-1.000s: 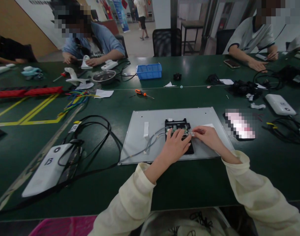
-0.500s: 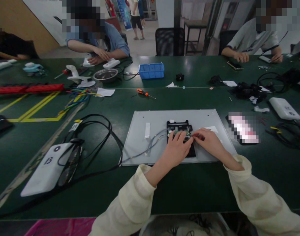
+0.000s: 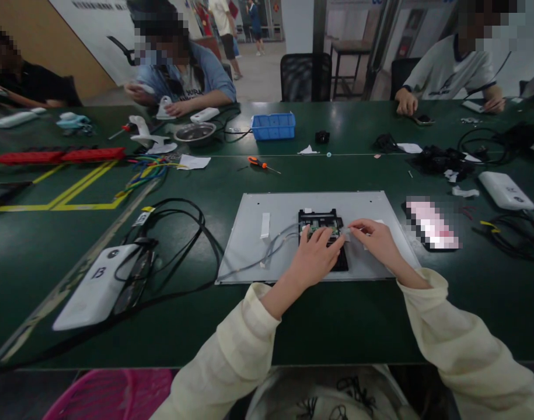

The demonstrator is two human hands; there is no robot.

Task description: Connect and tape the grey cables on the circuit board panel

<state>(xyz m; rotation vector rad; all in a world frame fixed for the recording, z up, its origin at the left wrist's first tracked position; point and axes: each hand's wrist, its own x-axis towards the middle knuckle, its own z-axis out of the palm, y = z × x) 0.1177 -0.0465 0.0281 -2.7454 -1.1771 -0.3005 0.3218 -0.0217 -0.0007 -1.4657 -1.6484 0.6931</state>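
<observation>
A black plastic frame with a green circuit board (image 3: 320, 221) in it lies on a light grey panel (image 3: 249, 204). Grey cables (image 3: 273, 245) run from the frame's left side across the panel. My left hand (image 3: 318, 256) lies over the lower part of the frame, fingers spread and touching it, thumb near its right edge. Just right of the frame, my right hand (image 3: 375, 240) has thumb and forefinger pinched together. A small whitish bit shows at those fingertips, too small to name. White strips (image 3: 265, 226) lie on the panel, one partly behind my right hand.
Left of the panel lie a white numbered device (image 3: 91, 286) and black cables (image 3: 201, 233). A phone (image 3: 430, 224) is to the right. Beyond are an orange screwdriver (image 3: 260, 164), a blue basket (image 3: 273, 126) and a metal bowl (image 3: 194, 133). Other people sit across the table.
My right hand has drawn slightly right, away from my left fingers, still pinched. My left hand stays on the frame. The person across at left has raised one hand.
</observation>
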